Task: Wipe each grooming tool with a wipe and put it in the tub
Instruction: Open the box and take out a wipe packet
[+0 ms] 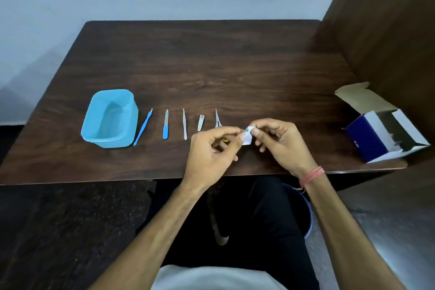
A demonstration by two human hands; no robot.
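Observation:
A blue tub [94, 125] stands empty on the left of the dark wooden table. To its right lie several tools in a row: a blue cuticle pusher [143, 129], a blue-handled nail file [166, 125], metal tweezers [184, 125], a nail clipper [200, 122] and small scissors [217, 119], whose handles my left hand hides. My left hand [211, 150] and my right hand [280, 141] hold a small white wipe packet [248, 135] between their fingertips, just above the table's near edge.
An open blue and white cardboard box [386, 134] lies at the table's right end, near a brown wall panel [388, 30]. A blue bucket [303, 209] stands on the floor under the table, beside my legs.

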